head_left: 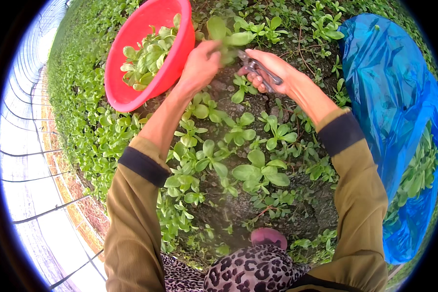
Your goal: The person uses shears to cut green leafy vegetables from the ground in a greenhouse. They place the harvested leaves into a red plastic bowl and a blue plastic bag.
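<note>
My left hand (204,64) is beside the right rim of a red plastic basin (120,80), its fingers at a leafy green sprig (228,38) that is blurred; whether they grip it I cannot tell. Cut leafy greens (151,54) lie inside the tilted basin. In my right hand (273,69) is a pair of pruning shears (259,71), handles in the palm, with the blades pointing left towards the sprig. Low leafy plants (261,171) grow in dark soil below both hands.
A blue plastic bag (383,73) lies along the right side, with more leafy greens (416,179) in its opening. Dense plants (80,109) cover the ground at left, beside the greenhouse's hooped wall (33,146). A pink shoe (268,237) shows near my patterned trousers.
</note>
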Action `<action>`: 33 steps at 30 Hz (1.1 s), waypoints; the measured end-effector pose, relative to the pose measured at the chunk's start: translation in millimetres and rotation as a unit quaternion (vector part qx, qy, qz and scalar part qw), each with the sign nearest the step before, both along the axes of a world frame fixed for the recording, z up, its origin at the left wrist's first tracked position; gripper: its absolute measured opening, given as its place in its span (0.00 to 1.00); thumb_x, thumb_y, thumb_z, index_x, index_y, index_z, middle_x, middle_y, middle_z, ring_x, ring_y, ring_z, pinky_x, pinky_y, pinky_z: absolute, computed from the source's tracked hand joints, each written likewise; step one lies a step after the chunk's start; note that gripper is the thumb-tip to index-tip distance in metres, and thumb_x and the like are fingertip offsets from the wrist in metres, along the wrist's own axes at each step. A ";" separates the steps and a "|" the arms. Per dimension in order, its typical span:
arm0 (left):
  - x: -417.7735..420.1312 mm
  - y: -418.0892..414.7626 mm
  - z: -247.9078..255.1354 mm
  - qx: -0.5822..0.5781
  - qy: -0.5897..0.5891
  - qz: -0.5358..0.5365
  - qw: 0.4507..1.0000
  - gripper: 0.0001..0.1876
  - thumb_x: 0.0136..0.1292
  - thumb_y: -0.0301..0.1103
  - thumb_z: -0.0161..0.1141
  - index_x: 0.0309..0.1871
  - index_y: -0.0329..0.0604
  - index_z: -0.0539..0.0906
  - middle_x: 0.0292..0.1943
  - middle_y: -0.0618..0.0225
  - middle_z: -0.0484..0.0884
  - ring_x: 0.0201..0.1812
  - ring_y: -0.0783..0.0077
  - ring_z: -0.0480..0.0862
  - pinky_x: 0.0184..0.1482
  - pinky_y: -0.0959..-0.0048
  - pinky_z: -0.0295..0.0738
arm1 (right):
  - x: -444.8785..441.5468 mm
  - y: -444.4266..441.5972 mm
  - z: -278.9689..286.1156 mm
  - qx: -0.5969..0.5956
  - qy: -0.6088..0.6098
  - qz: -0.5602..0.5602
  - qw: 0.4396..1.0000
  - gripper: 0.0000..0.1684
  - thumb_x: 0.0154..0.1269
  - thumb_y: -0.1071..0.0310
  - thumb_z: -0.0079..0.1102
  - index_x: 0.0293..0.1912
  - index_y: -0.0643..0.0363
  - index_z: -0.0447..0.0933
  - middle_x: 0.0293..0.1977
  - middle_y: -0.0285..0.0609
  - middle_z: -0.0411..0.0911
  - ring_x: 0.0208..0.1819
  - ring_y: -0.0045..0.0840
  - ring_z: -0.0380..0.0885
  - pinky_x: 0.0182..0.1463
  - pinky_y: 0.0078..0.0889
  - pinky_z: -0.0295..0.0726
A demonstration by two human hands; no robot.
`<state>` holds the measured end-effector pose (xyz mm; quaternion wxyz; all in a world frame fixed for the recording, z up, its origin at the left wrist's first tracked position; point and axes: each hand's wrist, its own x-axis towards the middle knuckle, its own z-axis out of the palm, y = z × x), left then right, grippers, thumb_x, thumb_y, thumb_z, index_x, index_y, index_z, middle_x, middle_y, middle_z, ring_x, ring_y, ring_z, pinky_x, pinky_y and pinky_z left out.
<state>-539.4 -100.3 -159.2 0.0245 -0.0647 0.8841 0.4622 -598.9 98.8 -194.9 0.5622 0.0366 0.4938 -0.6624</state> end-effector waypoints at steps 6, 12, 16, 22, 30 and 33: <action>36.9 18.1 40.9 0.324 0.052 0.120 0.937 0.15 0.73 0.27 0.52 0.58 0.30 0.79 0.42 0.60 0.84 0.37 0.71 0.85 0.43 0.69 0.85 | 51.4 56.1 28.6 -0.063 -0.083 -0.099 0.990 0.39 0.74 0.35 0.45 0.51 0.67 0.77 0.22 0.31 0.70 0.19 0.16 0.66 0.22 0.23 0.65; 75.9 -6.8 117.1 0.322 0.163 0.151 0.920 0.14 0.72 0.25 0.51 0.57 0.29 0.78 0.43 0.58 0.84 0.38 0.69 0.86 0.42 0.67 0.87 | 100.0 97.3 52.9 -0.138 -0.119 -0.099 0.978 0.39 0.75 0.36 0.41 0.52 0.66 0.77 0.23 0.35 0.74 0.21 0.24 0.72 0.25 0.33 0.70; 83.6 -58.4 145.2 0.109 0.179 0.199 0.957 0.22 0.71 0.29 0.56 0.66 0.29 0.73 0.54 0.53 0.82 0.44 0.68 0.87 0.45 0.69 0.87 | 124.3 92.0 68.8 -0.154 -0.102 -0.051 0.981 0.39 0.76 0.35 0.41 0.53 0.66 0.77 0.23 0.35 0.74 0.21 0.24 0.72 0.25 0.32 0.71; 133.6 -37.5 96.3 -0.302 0.237 0.108 0.917 0.18 0.66 0.29 0.62 0.60 0.41 0.81 0.55 0.58 0.83 0.49 0.64 0.86 0.49 0.66 0.83 | 153.4 54.9 64.5 -0.140 -0.139 0.004 0.980 0.38 0.77 0.36 0.40 0.51 0.66 0.77 0.24 0.36 0.75 0.21 0.24 0.74 0.26 0.31 0.72; 153.5 -21.2 15.9 -0.424 0.095 -0.058 0.899 0.22 0.54 0.32 0.71 0.53 0.41 0.82 0.46 0.57 0.80 0.52 0.51 0.78 0.57 0.58 0.75 | 195.2 26.2 37.4 -0.103 -0.246 0.039 0.963 0.37 0.75 0.36 0.44 0.48 0.64 0.79 0.23 0.36 0.73 0.22 0.25 0.73 0.27 0.33 0.73; 142.4 -24.1 2.5 -0.432 0.096 -0.068 0.894 0.17 0.54 0.32 0.70 0.48 0.41 0.85 0.44 0.58 0.81 0.51 0.50 0.79 0.56 0.58 0.76 | 201.6 13.5 36.2 -0.052 -0.244 -0.001 0.968 0.39 0.74 0.35 0.44 0.49 0.65 0.80 0.22 0.34 0.74 0.19 0.24 0.71 0.24 0.31 0.69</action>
